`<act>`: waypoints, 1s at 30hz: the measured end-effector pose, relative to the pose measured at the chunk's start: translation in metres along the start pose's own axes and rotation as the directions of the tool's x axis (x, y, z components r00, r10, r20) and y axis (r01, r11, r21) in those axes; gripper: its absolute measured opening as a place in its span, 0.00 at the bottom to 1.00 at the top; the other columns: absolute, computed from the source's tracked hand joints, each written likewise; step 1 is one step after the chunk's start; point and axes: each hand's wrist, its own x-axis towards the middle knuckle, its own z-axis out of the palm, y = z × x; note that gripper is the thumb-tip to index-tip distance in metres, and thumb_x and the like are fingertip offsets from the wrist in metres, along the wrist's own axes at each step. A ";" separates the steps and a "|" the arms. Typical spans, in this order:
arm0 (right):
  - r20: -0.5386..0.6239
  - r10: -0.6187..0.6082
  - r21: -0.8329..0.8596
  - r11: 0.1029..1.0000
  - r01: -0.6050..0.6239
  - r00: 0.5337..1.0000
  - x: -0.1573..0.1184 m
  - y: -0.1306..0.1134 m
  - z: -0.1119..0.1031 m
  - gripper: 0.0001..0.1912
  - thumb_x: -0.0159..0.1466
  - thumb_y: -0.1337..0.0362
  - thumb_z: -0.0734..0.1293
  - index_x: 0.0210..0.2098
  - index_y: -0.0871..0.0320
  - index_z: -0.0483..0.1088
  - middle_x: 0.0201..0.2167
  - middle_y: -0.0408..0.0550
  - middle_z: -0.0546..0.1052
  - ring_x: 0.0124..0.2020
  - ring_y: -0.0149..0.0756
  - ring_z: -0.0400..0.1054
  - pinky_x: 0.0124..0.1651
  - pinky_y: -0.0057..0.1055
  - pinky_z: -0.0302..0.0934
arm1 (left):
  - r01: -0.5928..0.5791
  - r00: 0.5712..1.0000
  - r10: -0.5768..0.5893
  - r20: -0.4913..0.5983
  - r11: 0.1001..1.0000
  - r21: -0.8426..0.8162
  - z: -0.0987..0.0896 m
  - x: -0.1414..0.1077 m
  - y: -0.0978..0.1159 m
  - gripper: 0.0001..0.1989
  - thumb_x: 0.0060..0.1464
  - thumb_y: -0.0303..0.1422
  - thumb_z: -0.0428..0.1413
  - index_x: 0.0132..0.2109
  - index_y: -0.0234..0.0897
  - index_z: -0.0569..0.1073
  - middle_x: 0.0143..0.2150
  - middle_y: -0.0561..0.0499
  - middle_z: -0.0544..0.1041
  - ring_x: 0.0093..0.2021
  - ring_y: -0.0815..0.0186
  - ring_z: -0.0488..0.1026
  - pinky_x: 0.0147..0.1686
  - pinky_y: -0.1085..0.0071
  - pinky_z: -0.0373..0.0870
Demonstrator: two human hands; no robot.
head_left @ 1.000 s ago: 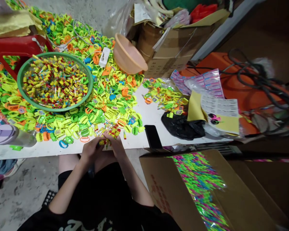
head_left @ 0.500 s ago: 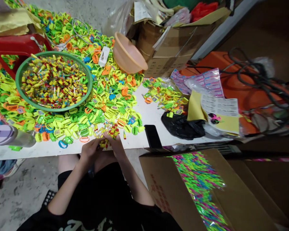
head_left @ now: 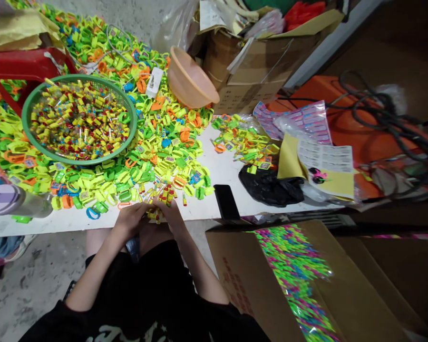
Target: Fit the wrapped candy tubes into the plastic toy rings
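At the table's front edge, my right hand (head_left: 169, 216) is closed round a bunch of small yellow-and-red tubes (head_left: 166, 195). My left hand (head_left: 131, 219) is beside it, fingers bent in against the same bunch; what its fingertips hold is too small to make out. Behind both hands, toy watches (head_left: 103, 178) in yellow, green, orange and blue cover the table. A green basket (head_left: 26, 128) full of similar yellow-and-red tubes rests on the pile to the left.
A black phone (head_left: 226, 202) and a black bag (head_left: 271, 187) lie right of my hands. A lidded bottle (head_left: 10, 202) stands left. Farther back are a peach bowl (head_left: 192, 80) and a red stool (head_left: 24, 64). An open carton (head_left: 231, 270) is below right.
My left hand and forearm have shifted slightly left, and the left hand has turned a little flatter. My right hand has stayed nearly in place with the bunch.
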 end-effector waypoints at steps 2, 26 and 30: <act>-0.003 0.011 -0.009 1.000 -0.011 1.000 0.001 0.003 -0.001 0.11 0.47 0.60 0.70 0.27 0.58 0.67 0.21 0.38 0.70 0.25 0.30 0.63 0.29 0.27 0.59 | -0.007 0.999 0.006 0.038 1.000 0.019 -0.001 0.001 0.000 0.20 0.47 0.24 0.56 0.48 0.47 0.74 0.44 0.54 0.78 0.42 0.63 0.75 0.39 0.73 0.68; 0.127 -0.234 -0.130 0.959 0.250 0.964 -0.003 -0.003 -0.007 0.10 0.53 0.58 0.68 0.23 0.58 0.68 0.20 0.39 0.68 0.22 0.27 0.61 0.27 0.25 0.58 | 0.076 0.995 -0.078 -0.057 0.996 -0.048 0.004 -0.007 0.009 0.11 0.47 0.28 0.56 0.40 0.40 0.73 0.30 0.56 0.75 0.27 0.72 0.69 0.28 0.79 0.62; 0.105 -0.274 -0.150 0.946 0.287 0.956 -0.003 -0.005 -0.008 0.10 0.53 0.58 0.68 0.23 0.58 0.68 0.20 0.39 0.68 0.22 0.28 0.61 0.28 0.25 0.59 | 0.084 0.993 -0.090 -0.072 0.993 -0.087 0.007 -0.009 0.010 0.12 0.48 0.27 0.54 0.42 0.40 0.73 0.31 0.57 0.76 0.26 0.73 0.68 0.28 0.79 0.62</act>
